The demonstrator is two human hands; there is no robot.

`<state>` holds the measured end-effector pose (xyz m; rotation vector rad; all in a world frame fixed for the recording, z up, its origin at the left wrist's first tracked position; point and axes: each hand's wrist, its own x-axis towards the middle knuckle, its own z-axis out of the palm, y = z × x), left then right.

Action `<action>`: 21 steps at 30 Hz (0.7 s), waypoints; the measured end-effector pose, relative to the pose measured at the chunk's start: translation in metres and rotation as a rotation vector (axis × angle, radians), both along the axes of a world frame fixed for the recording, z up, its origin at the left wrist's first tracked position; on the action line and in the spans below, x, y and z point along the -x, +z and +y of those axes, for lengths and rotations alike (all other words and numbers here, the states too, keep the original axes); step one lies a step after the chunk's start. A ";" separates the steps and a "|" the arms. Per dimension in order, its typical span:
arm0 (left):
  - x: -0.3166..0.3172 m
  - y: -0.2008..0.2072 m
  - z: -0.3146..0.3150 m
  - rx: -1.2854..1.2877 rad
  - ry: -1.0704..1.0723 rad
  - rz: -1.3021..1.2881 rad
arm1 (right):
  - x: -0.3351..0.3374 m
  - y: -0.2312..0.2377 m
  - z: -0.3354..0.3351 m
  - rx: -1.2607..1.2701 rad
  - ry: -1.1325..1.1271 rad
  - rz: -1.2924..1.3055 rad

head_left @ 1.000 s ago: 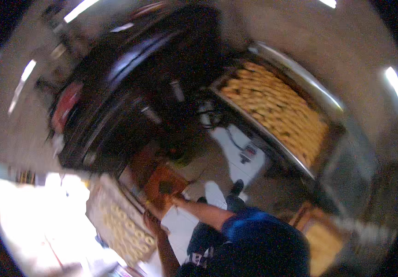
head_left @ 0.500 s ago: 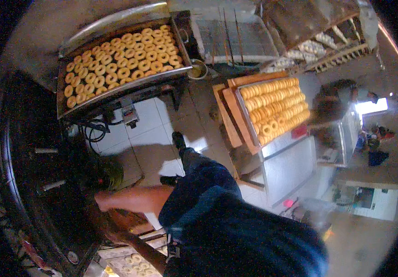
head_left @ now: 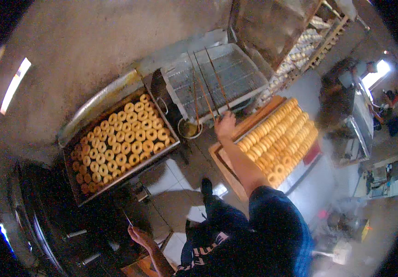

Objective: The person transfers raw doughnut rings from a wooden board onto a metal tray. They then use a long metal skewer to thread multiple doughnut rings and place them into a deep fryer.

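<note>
My right hand (head_left: 225,123) is at the near ends of several long thin sticks (head_left: 203,83), its fingers bent around one. The sticks lean across a grey metal draining tray (head_left: 249,69). Low on the left, my left hand (head_left: 139,235) is closed on a thin pale rod (head_left: 128,219), whose far end fades into shadow. A wide metal frying vat (head_left: 162,151) stands beyond it, with many golden dough rings (head_left: 130,136) in dark liquid. Under my right forearm, rows of browned dough rings (head_left: 279,138) fill a tray on wooden boards (head_left: 229,173).
A small pot (head_left: 190,129) stands between vat and draining tray. Dark equipment with metal handles (head_left: 76,234) lies left. A rack (head_left: 300,51) with pale pieces rises at the far right. A blurred person (head_left: 342,87) is behind the ring tray. Tiled floor (head_left: 166,180) shows below.
My right arm has swung from the left side over to the sticks at the draining tray. My left hand now shows with a thin rod. The view has turned and shifted.
</note>
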<state>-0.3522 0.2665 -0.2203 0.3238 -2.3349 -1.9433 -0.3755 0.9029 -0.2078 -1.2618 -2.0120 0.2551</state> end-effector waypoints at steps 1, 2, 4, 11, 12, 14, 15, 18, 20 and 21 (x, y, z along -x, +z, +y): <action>0.016 0.007 0.041 0.023 -0.091 0.064 | -0.021 -0.028 0.062 0.202 -0.012 0.015; 0.026 0.021 0.065 0.014 -0.115 0.063 | -0.020 -0.041 0.084 0.340 0.029 -0.048; 0.042 0.051 0.095 -0.058 -0.109 0.009 | 0.000 -0.043 0.096 0.522 0.157 -0.257; 0.100 0.061 0.139 0.019 -0.205 -0.060 | 0.038 -0.019 0.087 0.632 -0.016 -0.404; 0.112 0.058 0.144 -0.002 -0.246 -0.072 | 0.038 -0.023 0.090 0.604 -0.088 -0.392; 0.127 0.052 0.153 -0.052 -0.233 -0.030 | 0.037 -0.028 0.087 0.243 -0.173 -0.409; 0.139 0.050 0.155 -0.075 -0.219 -0.006 | 0.039 -0.027 0.087 0.184 -0.200 -0.411; 0.185 0.039 0.166 -0.119 -0.370 -0.125 | 0.016 -0.046 0.119 0.143 -0.209 -0.335; 0.220 0.045 0.182 0.185 -0.513 0.062 | 0.016 -0.033 0.130 0.510 -0.059 -0.223; 0.238 0.045 0.188 0.282 -0.589 0.108 | 0.020 -0.028 0.119 0.449 -0.062 -0.183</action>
